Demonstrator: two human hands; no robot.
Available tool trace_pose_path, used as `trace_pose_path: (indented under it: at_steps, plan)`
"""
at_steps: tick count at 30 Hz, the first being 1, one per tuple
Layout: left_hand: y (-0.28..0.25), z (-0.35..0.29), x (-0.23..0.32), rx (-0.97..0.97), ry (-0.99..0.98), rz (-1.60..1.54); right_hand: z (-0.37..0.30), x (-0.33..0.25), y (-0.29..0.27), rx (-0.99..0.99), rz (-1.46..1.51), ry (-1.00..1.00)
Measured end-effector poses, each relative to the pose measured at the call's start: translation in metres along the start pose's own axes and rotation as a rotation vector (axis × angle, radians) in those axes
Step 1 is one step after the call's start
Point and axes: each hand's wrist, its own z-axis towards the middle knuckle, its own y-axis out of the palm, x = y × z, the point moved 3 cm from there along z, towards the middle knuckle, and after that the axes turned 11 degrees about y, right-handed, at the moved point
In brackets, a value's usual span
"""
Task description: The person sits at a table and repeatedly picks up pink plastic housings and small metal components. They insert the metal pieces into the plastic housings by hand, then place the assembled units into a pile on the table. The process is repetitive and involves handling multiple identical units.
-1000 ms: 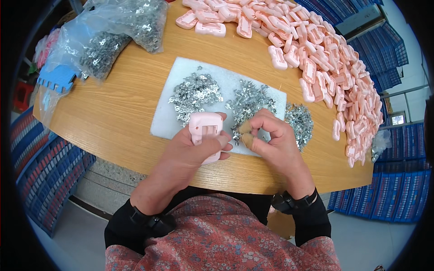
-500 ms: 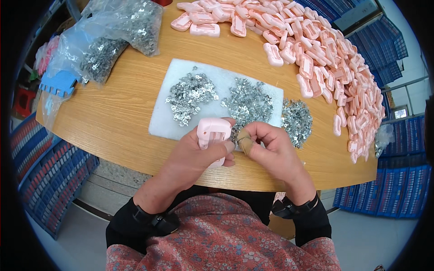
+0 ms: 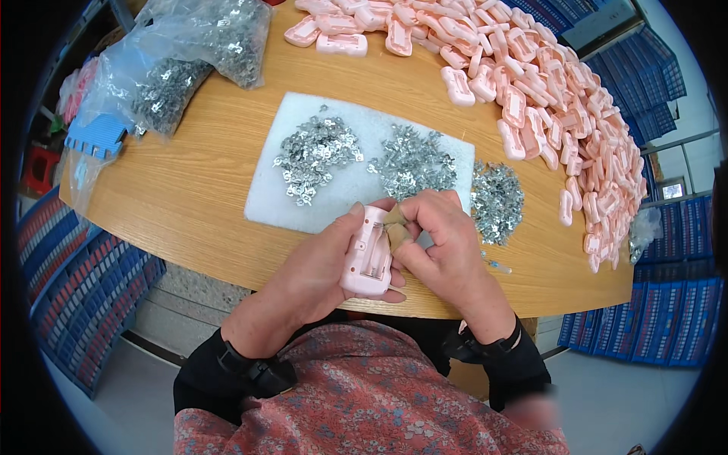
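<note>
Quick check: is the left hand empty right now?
No, the left hand holds a pink casing, its thumb along one side and fingertips showing at the other.

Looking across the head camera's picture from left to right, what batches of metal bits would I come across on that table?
Clear plastic bagging with metal bits → left metal pile → middle metal pile → right metal pile.
</note>
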Motion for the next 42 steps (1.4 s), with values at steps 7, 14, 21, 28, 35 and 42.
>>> trace_pose_path:
  at_steps: [7, 14, 21, 28, 35, 42]
  plan:
    - [-0.007, 0.003, -0.008, -0.03, 0.025, 0.151, -0.003, -0.008, -0.002, -0.002, -0.171, 0.002]
    - [-0.006, 0.002, -0.007, -0.078, 0.092, 0.215, -0.01, -0.001, -0.008, -0.077, 0.163, 0.358]
    - [0.006, -0.01, 0.0, -0.132, 0.109, 0.398, -0.02, 0.01, 0.007, -0.39, 0.868, 0.684]
    - [-0.003, -0.015, 0.005, -0.083, 0.429, 0.944, -0.03, 0.018, 0.01, -0.371, 0.796, 0.707]
    - [0.019, -0.015, 0.015, -0.186, 0.426, 1.456, -0.036, 0.015, 0.005, -0.346, 0.781, 0.725]
    - [-0.011, -0.006, 0.0, -0.176, 0.263, 0.437, -0.04, 0.019, 0.004, -0.21, 0.917, 0.639]
